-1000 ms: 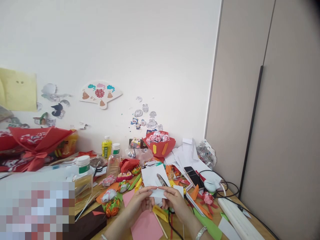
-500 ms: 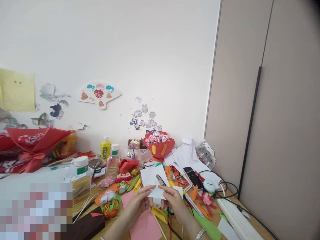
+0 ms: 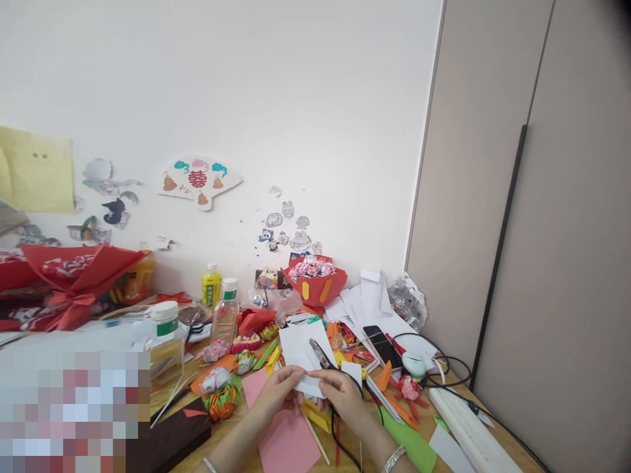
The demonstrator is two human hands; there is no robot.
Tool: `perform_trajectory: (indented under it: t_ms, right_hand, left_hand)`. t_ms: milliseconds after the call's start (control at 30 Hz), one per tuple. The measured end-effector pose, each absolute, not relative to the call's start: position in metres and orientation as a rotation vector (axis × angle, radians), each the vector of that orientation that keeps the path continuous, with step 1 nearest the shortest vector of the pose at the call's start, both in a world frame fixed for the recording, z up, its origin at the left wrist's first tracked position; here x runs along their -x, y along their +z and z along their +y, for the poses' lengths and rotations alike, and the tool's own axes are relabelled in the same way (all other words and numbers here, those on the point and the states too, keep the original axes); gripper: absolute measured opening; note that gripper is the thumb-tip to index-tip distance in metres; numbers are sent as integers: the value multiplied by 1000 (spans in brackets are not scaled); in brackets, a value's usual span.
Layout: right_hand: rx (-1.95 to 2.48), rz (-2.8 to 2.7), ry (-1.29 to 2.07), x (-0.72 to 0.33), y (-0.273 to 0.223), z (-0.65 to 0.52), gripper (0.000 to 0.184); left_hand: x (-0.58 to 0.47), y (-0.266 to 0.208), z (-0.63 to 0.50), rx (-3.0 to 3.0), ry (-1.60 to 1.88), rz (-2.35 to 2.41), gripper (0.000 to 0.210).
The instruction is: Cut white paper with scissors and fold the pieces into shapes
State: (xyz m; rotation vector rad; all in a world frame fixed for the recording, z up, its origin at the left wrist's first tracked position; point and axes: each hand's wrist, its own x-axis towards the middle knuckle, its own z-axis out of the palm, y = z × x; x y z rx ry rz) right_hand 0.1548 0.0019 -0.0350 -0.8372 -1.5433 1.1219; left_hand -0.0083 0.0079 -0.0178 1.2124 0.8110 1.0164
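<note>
Between my two hands is a small piece of white paper (image 3: 310,386), pinched at both sides. My left hand (image 3: 282,392) has its thumb on top of the paper's left edge, with the other fingers curled below. My right hand (image 3: 340,394) grips the right edge the same way. Just beyond my fingertips a dark-handled tool with a metallic tip (image 3: 320,353), its kind unclear, lies over a larger white sheet (image 3: 296,343). Pink paper (image 3: 290,443) lies under my wrists, beside a folded yellow paper strip (image 3: 317,416).
Crumpled paper flowers (image 3: 220,399) and clear bottles (image 3: 167,345) crowd the left. A red bouquet (image 3: 315,289) stands by the wall. On the right are a phone (image 3: 380,345), a white mouse (image 3: 414,363), black cables and a long white bar (image 3: 473,430).
My thumbs have come down and closer over the white paper, which now shows as a narrower strip. The whole view has shifted slightly.
</note>
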Motion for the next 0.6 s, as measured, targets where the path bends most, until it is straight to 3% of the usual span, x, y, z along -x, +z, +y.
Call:
perform_trajectory:
  t_ms: [233, 600]
  right_hand:
    - [881, -1601, 1139, -154, -31, -5, 45]
    - [967, -1664, 1095, -154, -42, 4, 31]
  left_hand:
    - [7, -24, 15, -1342, 938, 922, 33]
    - [3, -24, 12, -1475, 942, 978, 28]
